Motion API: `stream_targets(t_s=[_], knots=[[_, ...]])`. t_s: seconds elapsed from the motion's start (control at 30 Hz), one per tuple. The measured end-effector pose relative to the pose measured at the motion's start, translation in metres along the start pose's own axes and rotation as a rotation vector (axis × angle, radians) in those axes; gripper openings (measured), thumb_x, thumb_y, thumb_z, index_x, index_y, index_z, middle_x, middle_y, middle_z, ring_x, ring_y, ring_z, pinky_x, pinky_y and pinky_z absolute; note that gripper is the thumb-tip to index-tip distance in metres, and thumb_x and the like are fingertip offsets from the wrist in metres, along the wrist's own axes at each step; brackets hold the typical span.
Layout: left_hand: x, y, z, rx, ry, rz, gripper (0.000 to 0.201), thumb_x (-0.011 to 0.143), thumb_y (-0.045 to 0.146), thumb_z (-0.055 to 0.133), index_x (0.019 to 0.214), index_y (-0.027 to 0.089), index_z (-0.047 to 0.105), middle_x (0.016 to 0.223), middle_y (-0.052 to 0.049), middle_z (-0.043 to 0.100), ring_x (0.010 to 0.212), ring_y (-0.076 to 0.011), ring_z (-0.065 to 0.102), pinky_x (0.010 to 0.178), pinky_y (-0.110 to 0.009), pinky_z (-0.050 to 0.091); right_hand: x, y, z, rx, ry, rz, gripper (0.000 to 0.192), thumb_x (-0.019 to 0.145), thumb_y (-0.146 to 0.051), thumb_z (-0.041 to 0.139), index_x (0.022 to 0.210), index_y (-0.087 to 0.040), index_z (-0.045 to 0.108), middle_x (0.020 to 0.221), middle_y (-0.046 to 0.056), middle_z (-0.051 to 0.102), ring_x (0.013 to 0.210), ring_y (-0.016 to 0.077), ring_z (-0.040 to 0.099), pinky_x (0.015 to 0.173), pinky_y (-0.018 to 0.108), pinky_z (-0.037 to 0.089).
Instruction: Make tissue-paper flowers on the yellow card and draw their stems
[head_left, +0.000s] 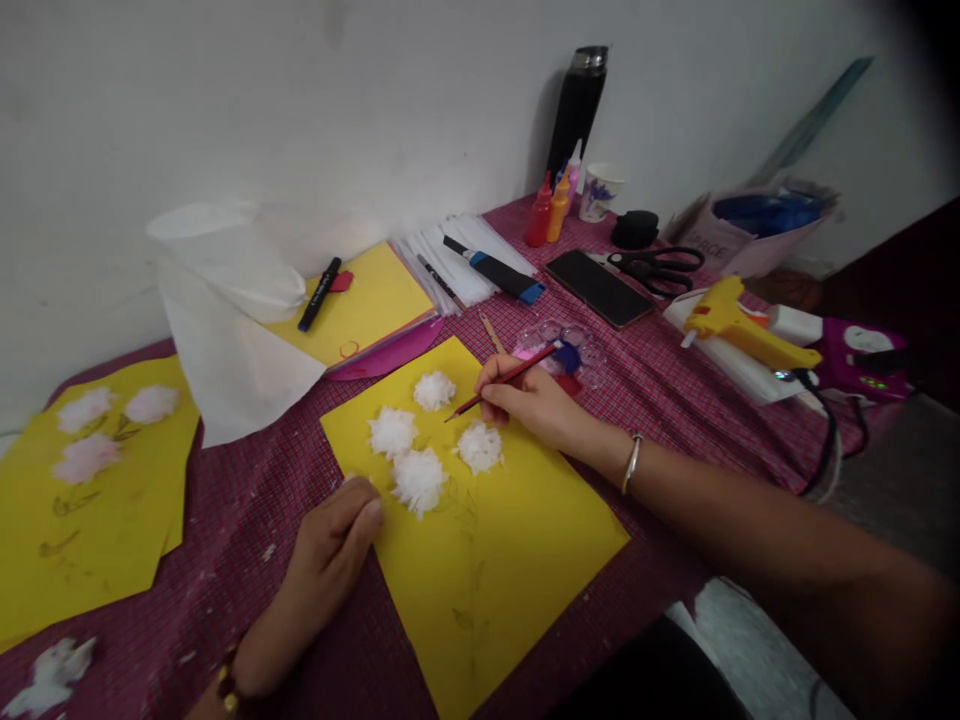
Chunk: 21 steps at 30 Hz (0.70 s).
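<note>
My right hand (529,400) grips a thin red paintbrush (501,382), its tip pointing left between the white fluffy tissue flowers (417,478) stuck on a yellow sheet (495,560). Several such flowers sit on the sheet's upper part, above faint drawn stems. My left hand (334,540) rests, fingers curled, on the sheet's left edge and presses it to the cloth. A clear paint palette (570,350) with pink and blue paint lies just behind my right hand.
A second yellow sheet (82,500) with pinkish flowers lies at left, white tissue paper (225,330) behind it. Further back are a black marker (319,293), paint bottles (547,212), scissors (656,266), a yellow glue gun (742,330), a black flask (577,110) and a phone (600,288).
</note>
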<state>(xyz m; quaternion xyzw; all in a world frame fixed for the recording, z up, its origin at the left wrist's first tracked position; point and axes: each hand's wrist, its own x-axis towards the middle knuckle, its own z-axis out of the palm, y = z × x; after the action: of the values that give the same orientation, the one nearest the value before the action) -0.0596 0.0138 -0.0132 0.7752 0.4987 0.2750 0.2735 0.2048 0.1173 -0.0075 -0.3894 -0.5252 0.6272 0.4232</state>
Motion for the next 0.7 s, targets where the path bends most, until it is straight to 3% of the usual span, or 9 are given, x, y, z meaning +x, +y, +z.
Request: stream_targets(t_s=[0.13,0.43,0.57,0.7], knots=[[0.003,-0.002,0.004,0.068,-0.087,0.047,0.025,0.094,0.017,0.046,0.069,0.018,0.048,0.07,0.001,0.049,0.066,-0.0121,0.048,0.064,-0.026,0.039,0.003,0.003,-0.004,0.011,0.02,-0.004,0.01,0.08,-0.025,0.056,0.073,-0.018,0.053,0.052,-0.004,0.057,0.045,0.0074,0.049,0.046,0.02,0.038],[0.004,-0.002,0.005,0.077,-0.097,0.109,0.019,0.092,0.014,0.049,0.074,0.018,0.053,0.073,0.0,0.053,0.07,-0.012,0.051,0.069,-0.025,0.041,0.003,0.0,-0.01,0.032,-0.011,-0.026,0.009,0.082,-0.024,0.049,0.081,-0.018,0.056,0.058,-0.001,0.064,0.046,0.0082,0.052,0.046,0.021,0.041],[0.004,-0.001,0.003,0.004,-0.077,0.053,0.022,0.093,0.018,0.049,0.071,0.018,0.051,0.071,0.001,0.052,0.069,-0.0118,0.051,0.067,-0.025,0.041,0.003,0.001,-0.011,0.028,0.007,-0.025,0.008,0.083,-0.024,0.051,0.08,-0.018,0.056,0.059,-0.001,0.063,0.048,0.0084,0.053,0.047,0.02,0.041],[0.0,0.001,-0.003,-0.064,-0.001,-0.08,0.037,0.097,0.023,0.042,0.06,0.019,0.041,0.06,0.004,0.04,0.056,-0.0099,0.042,0.055,-0.024,0.036,0.006,0.004,-0.01,0.01,0.04,-0.005,0.009,0.082,-0.025,0.052,0.076,-0.018,0.054,0.053,-0.003,0.058,0.045,0.0081,0.05,0.046,0.02,0.039]])
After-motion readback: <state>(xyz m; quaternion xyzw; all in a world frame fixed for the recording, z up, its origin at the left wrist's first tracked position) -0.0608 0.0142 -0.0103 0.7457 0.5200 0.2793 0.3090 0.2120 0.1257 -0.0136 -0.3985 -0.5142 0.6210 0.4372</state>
